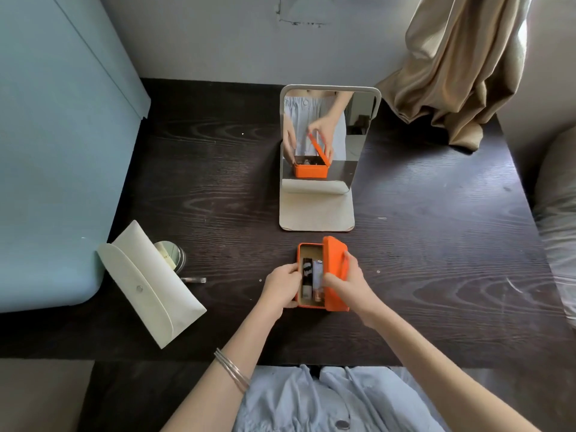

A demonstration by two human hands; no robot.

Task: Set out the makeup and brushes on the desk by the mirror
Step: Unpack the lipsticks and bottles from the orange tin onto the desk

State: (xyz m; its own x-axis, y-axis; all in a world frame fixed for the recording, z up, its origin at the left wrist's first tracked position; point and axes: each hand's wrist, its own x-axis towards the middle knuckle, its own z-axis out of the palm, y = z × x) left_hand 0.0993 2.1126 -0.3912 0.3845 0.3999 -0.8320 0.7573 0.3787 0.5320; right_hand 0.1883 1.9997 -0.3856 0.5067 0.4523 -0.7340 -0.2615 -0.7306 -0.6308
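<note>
Nearest: pale blue shirt (327,400) at bottom edge, two silver bangles (232,369) on left forearm. Both arms out over dark wood desk (436,260). Left hand (280,285) gripping left side of orange box (300,275), fingers curled round near-left wall. Right hand (346,282) holding orange lid (335,269), thumb on inner face, fingers over top; lid tilted up on its right edge, box open. Inside box: dark tube (307,269) along left, pale packet (318,271) beside it, small bottle (307,289) and a copper-coloured piece (318,296) at near end; exact makeup items too small to tell. Box sits centre of desk, just in front of mirror base. Left of box, well apart: cream snap pouch (149,285) lying diagonal, flap shut. Round compact (173,257) touching pouch's far edge, partly hidden behind it. Small clear tube (194,279) lying flat just beside pouch's right edge. Beyond box: white-framed mirror (327,145) upright on flat stand, leaning back, reflecting both hands and open box. Far right corner: beige curtain (452,57) draped onto desk. Left side: light blue cabinet (56,151) against desk edge. Back: white wall (233,35).
</note>
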